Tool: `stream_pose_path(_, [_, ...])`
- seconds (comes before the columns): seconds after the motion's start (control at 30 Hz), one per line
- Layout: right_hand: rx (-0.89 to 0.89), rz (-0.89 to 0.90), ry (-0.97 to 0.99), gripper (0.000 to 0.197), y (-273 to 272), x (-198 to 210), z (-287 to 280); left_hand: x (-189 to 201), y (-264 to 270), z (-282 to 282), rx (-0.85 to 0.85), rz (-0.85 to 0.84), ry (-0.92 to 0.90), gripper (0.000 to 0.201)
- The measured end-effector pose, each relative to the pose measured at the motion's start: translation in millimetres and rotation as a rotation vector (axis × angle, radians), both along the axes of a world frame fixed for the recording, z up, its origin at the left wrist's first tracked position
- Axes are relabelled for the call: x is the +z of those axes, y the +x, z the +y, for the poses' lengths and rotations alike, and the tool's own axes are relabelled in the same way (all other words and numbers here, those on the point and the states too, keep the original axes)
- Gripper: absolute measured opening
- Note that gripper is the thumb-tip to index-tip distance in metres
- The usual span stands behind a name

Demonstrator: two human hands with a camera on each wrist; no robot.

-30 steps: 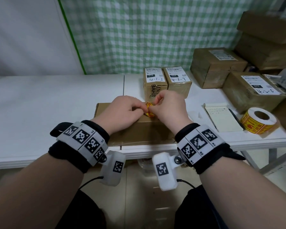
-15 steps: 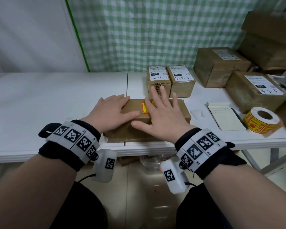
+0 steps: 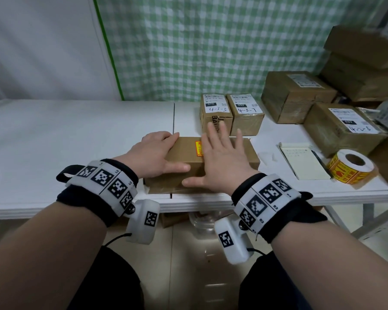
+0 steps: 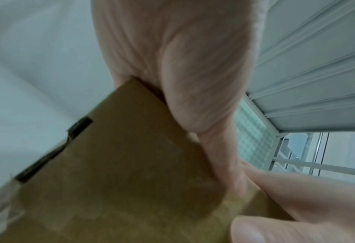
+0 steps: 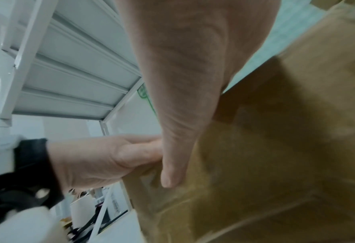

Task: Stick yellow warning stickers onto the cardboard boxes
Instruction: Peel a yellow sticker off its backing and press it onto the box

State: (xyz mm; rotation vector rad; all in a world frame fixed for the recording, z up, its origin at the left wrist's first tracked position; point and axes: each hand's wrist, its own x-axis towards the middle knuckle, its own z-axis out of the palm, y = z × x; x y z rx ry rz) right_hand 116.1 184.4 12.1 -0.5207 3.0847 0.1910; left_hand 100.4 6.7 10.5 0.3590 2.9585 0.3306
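A flat brown cardboard box (image 3: 184,153) lies at the near edge of the white table (image 3: 76,142). A yellow warning sticker (image 3: 198,148) is stuck on its top. My left hand (image 3: 159,151) grips the box's left end, fingers curled over the far corner and thumb along the near edge. My right hand (image 3: 217,153) rests flat on the top just right of the sticker, fingers straight and spread. The left wrist view shows the left hand's (image 4: 172,57) palm on a corner of the box (image 4: 120,164). In the right wrist view the right hand's (image 5: 182,65) thumb lies on the box (image 5: 276,148).
A roll of yellow stickers (image 3: 349,168) and a notepad (image 3: 305,163) lie to the right. Two small labelled boxes (image 3: 215,113) stand just behind the flat box. Larger boxes (image 3: 341,128) crowd the right end, with more stacked (image 3: 363,63) behind. A checked curtain hangs at the back.
A second ago both hands pinched the sticker over the box. Now it is stuck on top; my right hand has slid right off it and my left has moved to the box's left end.
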Motion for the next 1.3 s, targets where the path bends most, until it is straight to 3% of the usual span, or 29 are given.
stream_pose_path(0.17, [0.167, -0.062, -0.052, 0.112, 4.1, 8.8, -13.8, 2.2, 0.9, 0.3, 0.001, 0.058, 0.07, 0.107])
stream_pose_path(0.3, [0.107, 0.067, -0.174, 0.102, -14.0, 32.9, -5.1, 23.0, 5.0, -9.2, 0.034, 0.297, 0.095, 0.103])
stream_pose_path(0.37, [0.102, 0.119, -0.211, 0.093, -24.2, 46.9, -3.7, 38.6, 5.5, -16.0, 0.04, 0.366, 0.204, 0.097])
stream_pose_path(0.43, [0.127, 0.203, -0.229, 0.081, -34.6, 56.0, -3.6, 50.9, 2.2, -25.7, 0.144, 0.28, 0.553, 0.085])
stream_pose_path(0.53, [0.123, 0.341, -0.32, 0.08, -50.1, 62.7, -1.4, 52.6, -13.1, -49.3, 0.508, -0.029, 1.18, 0.083])
stream_pose_path(0.6, [0.11, 0.387, -0.41, 0.084, -58.0, 65.0, -0.9, 49.7, -19.8, -57.6, 0.632, -0.272, 1.405, 0.08])
stream_pose_path(0.7, [0.112, 0.414, -0.514, 0.087, -65.7, 63.0, -0.5, 43.0, -22.7, -54.7, 0.573, -0.521, 1.649, 0.055])
stream_pose_path(0.8, [0.108, 0.451, -0.559, 0.094, -77.3, 55.8, 3.1, 35.8, -26.5, -47.1, 0.499, -0.608, 1.749, 0.061])
stream_pose_path(0.9, [0.049, 0.381, -0.574, 0.107, -91.6, 50.2, 7.7, 30.3, -34.3, -38.1, 0.556, -0.474, 1.846, 0.051])
stream_pose_path(1.0, [-0.02, 0.259, -0.569, 0.102, -103.7, 40.1, 11.6, 25.9, -47.8, -25.8, 0.607, -0.338, 1.92, 0.04])
stream_pose_path(1.13, [-0.081, 0.127, -0.497, 0.081, -117.7, 19.0, 17.2, 14.8, -67.2, -8.0, 0.755, -0.285, 1.839, 0.022])
stream_pose_path(1.3, [-0.128, -0.008, -0.403, 0.081, -126.1, -0.3, 18.4, -7.3, -89.2, 12.9, 0.813, -0.361, 1.735, 0.024])
